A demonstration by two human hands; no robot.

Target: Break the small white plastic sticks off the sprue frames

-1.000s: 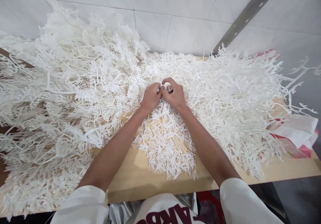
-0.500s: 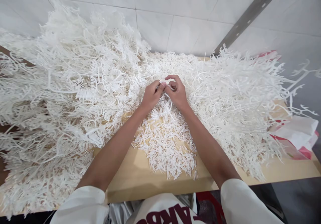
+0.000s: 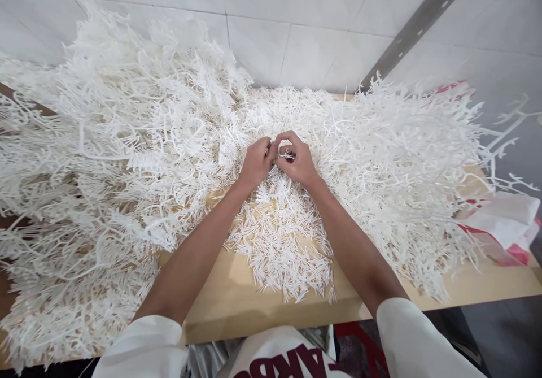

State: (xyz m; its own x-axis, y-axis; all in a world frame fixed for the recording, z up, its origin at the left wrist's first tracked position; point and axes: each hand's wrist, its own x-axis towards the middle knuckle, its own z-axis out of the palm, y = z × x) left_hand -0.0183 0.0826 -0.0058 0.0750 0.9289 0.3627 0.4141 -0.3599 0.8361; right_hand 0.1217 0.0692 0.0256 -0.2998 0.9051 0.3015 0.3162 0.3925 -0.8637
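Note:
My left hand [image 3: 257, 160] and my right hand [image 3: 296, 157] meet above the middle of the table, fingertips together. Fingers of my left hand are curled closed over something mostly hidden. Between my right thumb and fingers a small white plastic sprig [image 3: 288, 155] shows, its thin prongs pointing right. Below and between my wrists lies a heap of short white sprigs [image 3: 288, 253]. More loose white pieces [image 3: 292, 104] are piled just behind my hands.
A tall mass of white branched plastic stems [image 3: 139, 118] fills the left side. Another pile of white stems [image 3: 402, 163] covers the right. A white and red plastic bag [image 3: 503, 220] lies at the right end of the wooden table [image 3: 224, 293]. A tiled wall [image 3: 262, 44] stands behind.
My fingers have drawn closer together, the right index finger now meeting the left hand. A white sprig now shows more plainly in my right fingers. The piles look the same.

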